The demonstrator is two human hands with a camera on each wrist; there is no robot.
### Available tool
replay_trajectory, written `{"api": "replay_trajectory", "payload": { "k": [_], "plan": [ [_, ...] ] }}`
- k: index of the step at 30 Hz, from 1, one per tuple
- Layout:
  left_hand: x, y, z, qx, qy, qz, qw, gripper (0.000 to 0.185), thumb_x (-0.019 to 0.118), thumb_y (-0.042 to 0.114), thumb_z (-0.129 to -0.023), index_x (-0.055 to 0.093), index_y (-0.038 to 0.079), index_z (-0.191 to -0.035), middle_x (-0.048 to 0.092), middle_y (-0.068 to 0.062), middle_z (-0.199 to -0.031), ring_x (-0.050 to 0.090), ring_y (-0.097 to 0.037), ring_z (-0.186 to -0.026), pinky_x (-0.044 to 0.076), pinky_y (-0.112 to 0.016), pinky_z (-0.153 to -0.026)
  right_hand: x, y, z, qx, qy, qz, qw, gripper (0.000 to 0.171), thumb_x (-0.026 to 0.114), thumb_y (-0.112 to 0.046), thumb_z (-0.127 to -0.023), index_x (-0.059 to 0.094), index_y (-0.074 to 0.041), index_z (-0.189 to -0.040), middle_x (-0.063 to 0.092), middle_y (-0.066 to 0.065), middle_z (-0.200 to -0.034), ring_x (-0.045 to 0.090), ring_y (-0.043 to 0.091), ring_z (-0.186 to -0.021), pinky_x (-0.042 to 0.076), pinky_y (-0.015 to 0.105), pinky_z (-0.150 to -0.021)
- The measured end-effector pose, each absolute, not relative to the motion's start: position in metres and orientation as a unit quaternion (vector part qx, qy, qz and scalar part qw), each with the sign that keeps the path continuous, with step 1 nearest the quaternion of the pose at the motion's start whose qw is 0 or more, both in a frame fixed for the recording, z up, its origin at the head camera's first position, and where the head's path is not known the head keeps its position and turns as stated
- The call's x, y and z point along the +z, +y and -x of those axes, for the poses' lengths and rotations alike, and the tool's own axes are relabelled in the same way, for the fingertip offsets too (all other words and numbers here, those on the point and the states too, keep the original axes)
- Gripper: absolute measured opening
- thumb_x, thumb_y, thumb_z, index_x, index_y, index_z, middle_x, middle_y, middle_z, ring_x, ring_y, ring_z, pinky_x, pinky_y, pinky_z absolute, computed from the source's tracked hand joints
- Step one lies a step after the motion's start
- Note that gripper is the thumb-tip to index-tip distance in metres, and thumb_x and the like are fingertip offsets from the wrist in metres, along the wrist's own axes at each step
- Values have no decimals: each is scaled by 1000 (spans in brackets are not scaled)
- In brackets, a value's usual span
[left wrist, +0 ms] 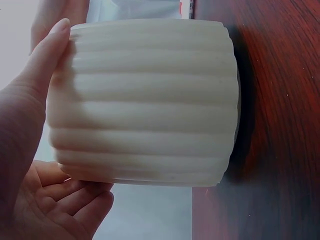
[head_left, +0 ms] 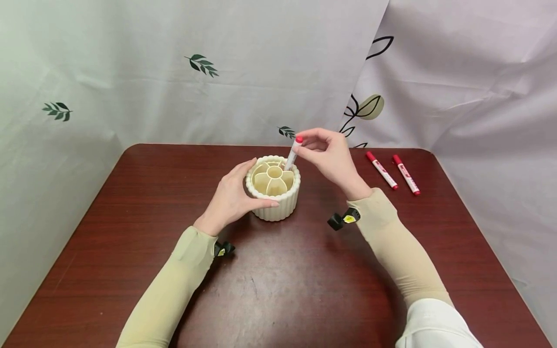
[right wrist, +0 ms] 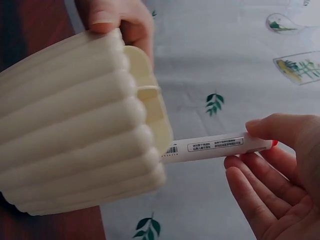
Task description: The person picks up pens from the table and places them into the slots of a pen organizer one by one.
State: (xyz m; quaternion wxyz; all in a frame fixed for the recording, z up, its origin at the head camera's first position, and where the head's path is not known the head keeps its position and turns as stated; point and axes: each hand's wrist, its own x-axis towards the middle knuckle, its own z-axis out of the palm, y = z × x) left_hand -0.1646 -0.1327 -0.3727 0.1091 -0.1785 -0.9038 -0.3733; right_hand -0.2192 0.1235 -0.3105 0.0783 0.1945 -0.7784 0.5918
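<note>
the left hand (head_left: pixel 230 195) wraps the near left wall of the ribbed pot (head_left: pixel 274 205), thumb at the far rim and fingers along the front, so that side is blocked, while the pot's right wall just beyond those fingertips is bare. the right hand (head_left: pixel 330 157) hangs over the pot's right rim pinching a marker (head_left: pixel 292 154) whose lower end sits in a right-hand compartment, closing that slot and the air above it; the centre cup and left compartments below the fingers lie uncovered. well right of the right fingers two red markers (head_left: pixel 393 171) lie side by side near the table (head_left: pixel 278 290) edge, with bare wood between them and the hand and across the near half.
</note>
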Motion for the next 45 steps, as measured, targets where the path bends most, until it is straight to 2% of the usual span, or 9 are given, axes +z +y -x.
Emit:
{"api": "replay_trajectory", "payload": {
  "k": [6, 19, 31, 40, 45],
  "plan": [
    [-373, -133, 166, -377, -902, 179, 109, 118, 91, 65, -60, 45, 9, -154, 50, -9, -149, 50, -27, -133, 43, -44, -108, -321, 118, 222, 574, -790, -204, 63, 24, 84, -17, -86, 77, -7, -106, 75, 4, -92, 71, 20, -80, 57, 29, -71],
    [-374, -133, 166, -375, -900, 188, 118, 118, 91, 64, -61, 45, 7, -153, 50, -10, -149, 50, -27, -133, 44, -45, -107, -343, 114, 227, 554, -803, -219, 37, 24, 85, -23, -86, 78, -10, -105, 74, 2, -94, 69, 18, -84, 58, 32, -78],
    [-372, -136, 165, -374, -901, 183, 117, 117, 88, 70, -60, 48, 8, -151, 51, -6, -149, 50, -22, -132, 42, -42, -108, -339, 120, 223, 560, -804, -199, 23, 35, 85, -25, -87, 76, -10, -117, 74, 5, -102, 70, 20, -90, 57, 33, -83],
    [-372, -141, 160, -371, -903, 189, 106, 114, 85, 70, -65, 47, 6, -152, 49, -6, -151, 48, -22, -135, 41, -44, -110, -343, 140, 216, 560, -806, -191, 34, 35, 86, -28, -85, 76, -13, -115, 74, 4, -102, 70, 19, -91, 58, 34, -84],
    [-372, -144, 156, -370, -904, 188, 107, 110, 85, 68, -68, 47, 7, -152, 49, -6, -151, 47, -23, -135, 42, -45, -109, -344, 157, 212, 555, -811, -178, 47, 34, 85, -25, -86, 75, -11, -116, 74, 7, -107, 71, 18, -94, 57, 32, -85]
  ]
}}
